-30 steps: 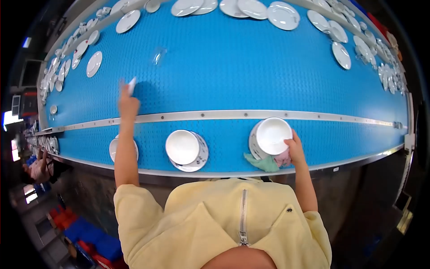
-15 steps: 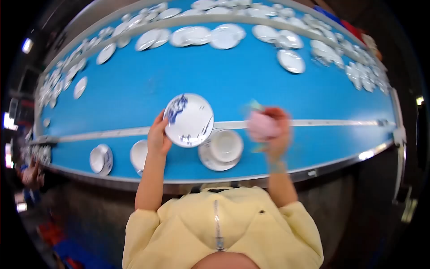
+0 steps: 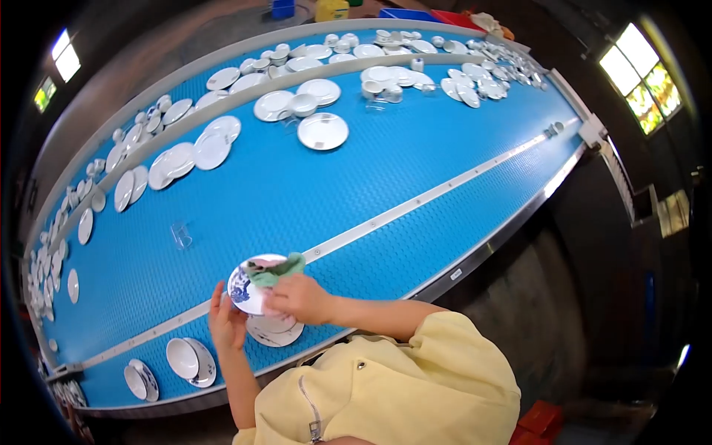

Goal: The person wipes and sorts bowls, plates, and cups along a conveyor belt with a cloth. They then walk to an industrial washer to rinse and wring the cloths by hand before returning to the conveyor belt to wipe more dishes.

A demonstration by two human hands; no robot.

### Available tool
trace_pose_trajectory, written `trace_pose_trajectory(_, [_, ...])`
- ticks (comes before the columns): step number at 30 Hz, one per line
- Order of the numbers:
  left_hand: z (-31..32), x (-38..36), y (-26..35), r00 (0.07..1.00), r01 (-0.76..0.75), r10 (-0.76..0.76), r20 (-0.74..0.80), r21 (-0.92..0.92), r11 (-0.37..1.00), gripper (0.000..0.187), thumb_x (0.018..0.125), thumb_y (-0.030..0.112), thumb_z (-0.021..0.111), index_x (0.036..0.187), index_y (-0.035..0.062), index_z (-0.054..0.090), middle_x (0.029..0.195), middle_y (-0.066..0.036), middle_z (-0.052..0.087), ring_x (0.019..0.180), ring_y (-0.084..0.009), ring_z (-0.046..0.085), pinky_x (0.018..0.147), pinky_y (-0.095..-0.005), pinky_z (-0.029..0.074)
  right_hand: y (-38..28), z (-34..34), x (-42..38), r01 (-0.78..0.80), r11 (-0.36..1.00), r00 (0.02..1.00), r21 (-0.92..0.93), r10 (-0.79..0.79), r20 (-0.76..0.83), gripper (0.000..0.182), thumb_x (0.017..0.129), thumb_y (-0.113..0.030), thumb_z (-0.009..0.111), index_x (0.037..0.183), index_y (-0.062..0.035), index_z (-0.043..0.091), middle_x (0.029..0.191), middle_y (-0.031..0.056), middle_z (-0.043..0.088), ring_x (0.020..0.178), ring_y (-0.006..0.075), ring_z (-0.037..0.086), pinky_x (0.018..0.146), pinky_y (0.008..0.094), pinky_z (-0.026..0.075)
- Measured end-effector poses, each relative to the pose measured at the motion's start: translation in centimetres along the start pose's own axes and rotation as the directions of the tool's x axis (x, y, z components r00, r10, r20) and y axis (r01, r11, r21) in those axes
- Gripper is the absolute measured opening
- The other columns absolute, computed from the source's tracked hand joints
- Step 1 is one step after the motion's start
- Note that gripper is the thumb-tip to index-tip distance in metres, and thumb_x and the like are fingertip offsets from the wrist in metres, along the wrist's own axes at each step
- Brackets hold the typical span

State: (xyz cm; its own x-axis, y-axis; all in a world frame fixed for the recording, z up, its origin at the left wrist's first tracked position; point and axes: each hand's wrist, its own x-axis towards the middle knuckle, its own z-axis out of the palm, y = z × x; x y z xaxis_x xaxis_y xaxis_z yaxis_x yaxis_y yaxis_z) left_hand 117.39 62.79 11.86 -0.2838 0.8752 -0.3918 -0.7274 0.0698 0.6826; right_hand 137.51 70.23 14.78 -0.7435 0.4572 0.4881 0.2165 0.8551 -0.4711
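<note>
My left hand (image 3: 227, 325) grips the lower left edge of a small white plate (image 3: 251, 300) with a blue pattern, held tilted above the belt. My right hand (image 3: 302, 298) is closed round a pink and green cloth (image 3: 276, 270), which lies against the plate's face and hides part of it. Below the held plate, a white plate with a thin dark pattern (image 3: 276, 338) rests on the near strip, largely covered. To the left, a white bowl (image 3: 182, 358) sits tilted on a patterned plate (image 3: 205, 363). Farther left is another bowl (image 3: 136, 382) on a blue-patterned plate (image 3: 150, 380).
A blue belt (image 3: 386, 170) stretches ahead, divided by a pale rail (image 3: 415, 202). White plates (image 3: 212, 150) and cups line its far side, with a lone plate (image 3: 322, 131) nearer. A clear glass-like piece (image 3: 180, 236) lies left of centre. A metal edge (image 3: 475, 268) borders my side.
The right hand has brought the cloth from the right onto the held plate. My view has turned to the right, and the arms appear lower and farther left.
</note>
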Motion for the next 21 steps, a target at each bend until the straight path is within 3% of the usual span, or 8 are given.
trace_pose_trajectory(2, [-2.1, 0.2, 1.0, 0.954, -0.252, 0.285, -0.097, 0.260, 0.932, 0.038, 0.085, 0.008, 0.052, 0.121, 0.0014, 0.041, 0.114, -0.012, 0.053, 0.101, -0.0222, 0.054, 0.082, -0.0297, 0.046, 3.2, -1.3, -0.8, 0.018, 0.999, 0.986, 0.038, -0.012, -0.166, 0.029, 0.062, -0.011, 0.062, 0.090, -0.0074, 0.059, 0.072, 0.0030, 0.053, 0.066, 0.0220, 0.053, 0.056, 0.0341, 0.044])
trace_pose_trajectory(3, [-6.7, 1.2, 1.9, 0.887, -0.350, 0.456, -0.071, 0.540, 0.765, 0.036, 0.085, 0.008, 0.053, 0.119, 0.0011, 0.045, 0.115, -0.011, 0.053, 0.101, -0.0204, 0.054, 0.082, -0.0288, 0.046, 4.5, -2.5, -1.5, -0.045, 0.999, 0.984, 0.015, 0.047, -0.170, 0.023, 0.061, -0.012, 0.063, 0.083, -0.0078, 0.057, 0.071, 0.0041, 0.053, 0.066, 0.0231, 0.054, 0.058, 0.0352, 0.045])
trace_pose_trajectory(5, [-15.7, 1.4, 5.4, 0.733, -0.356, 0.659, -0.169, 0.731, 0.583, 0.038, 0.086, 0.010, 0.053, 0.121, -0.0012, 0.045, 0.117, -0.013, 0.052, 0.104, -0.0189, 0.052, 0.088, -0.0262, 0.041, 6.1, -5.9, -2.0, -0.150, 0.988, 0.967, -0.043, 0.137, -0.214, 0.014, 0.060, -0.013, 0.064, 0.069, -0.0094, 0.054, 0.069, 0.0052, 0.054, 0.067, 0.0243, 0.055, 0.061, 0.0369, 0.046])
trace_pose_trajectory(6, [-19.5, 0.9, 7.2, 0.641, -0.160, 0.750, -0.165, 0.926, 0.341, 0.040, 0.087, 0.017, 0.053, 0.120, -0.0038, 0.045, 0.118, -0.015, 0.052, 0.106, -0.0214, 0.051, 0.091, -0.0285, 0.039, 7.6, -7.2, -2.6, -0.180, 0.980, 0.948, -0.086, 0.150, -0.281, 0.014, 0.060, -0.014, 0.064, 0.068, -0.0097, 0.054, 0.069, 0.0052, 0.054, 0.068, 0.0243, 0.055, 0.062, 0.0374, 0.045])
trace_pose_trajectory(10, [-29.9, -2.9, 9.3, 0.608, 0.406, 0.699, -0.376, 0.904, 0.133, 0.062, 0.087, 0.045, 0.044, 0.121, -0.0067, 0.043, 0.122, -0.024, 0.047, 0.113, -0.0338, 0.045, 0.096, -0.0372, 0.032, 15.9, -9.9, -7.2, -0.388, 0.861, 0.877, -0.329, 0.235, -0.418, 0.013, 0.063, -0.015, 0.065, 0.069, -0.0107, 0.054, 0.070, 0.0045, 0.053, 0.069, 0.0245, 0.054, 0.063, 0.0384, 0.044])
trace_pose_trajectory(12, [-37.9, -3.6, 9.3, 0.704, 0.397, 0.632, -0.326, 0.917, 0.031, 0.068, 0.086, 0.051, 0.041, 0.124, -0.0055, 0.040, 0.125, -0.025, 0.043, 0.116, -0.0365, 0.041, 0.099, -0.0381, 0.029, 19.5, -10.4, -9.9, -0.550, 0.692, 0.827, -0.467, 0.375, -0.418, 0.016, 0.063, -0.016, 0.066, 0.071, -0.0111, 0.054, 0.071, 0.0043, 0.053, 0.071, 0.0247, 0.053, 0.062, 0.0380, 0.044])
trace_pose_trajectory(15, [-35.8, -4.9, 7.7, 0.642, 0.610, 0.670, -0.374, 0.778, -0.150, 0.070, 0.086, 0.051, 0.040, 0.127, -0.0054, 0.036, 0.129, -0.025, 0.038, 0.119, -0.0368, 0.038, 0.099, -0.0395, 0.028, 21.0, -10.5, -12.3, -0.614, 0.680, 0.785, -0.400, 0.480, -0.391, 0.020, 0.060, -0.016, 0.068, 0.073, -0.0111, 0.054, 0.072, 0.0048, 0.052, 0.074, 0.0247, 0.053, 0.061, 0.0374, 0.044])
trace_pose_trajectory(21, [-27.0, -6.1, 6.4, 0.604, 0.712, 0.591, -0.535, 0.696, -0.098, 0.063, 0.086, 0.047, 0.041, 0.131, 0.0026, 0.034, 0.133, -0.022, 0.034, 0.123, -0.0361, 0.032, 0.101, -0.0405, 0.026, 21.4, -10.9, -14.8, -0.586, 0.717, 0.808, -0.378, 0.481, -0.342, 0.023, 0.058, -0.013, 0.068, 0.077, -0.0092, 0.056, 0.078, 0.0065, 0.054, 0.075, 0.0257, 0.054, 0.060, 0.0374, 0.045])
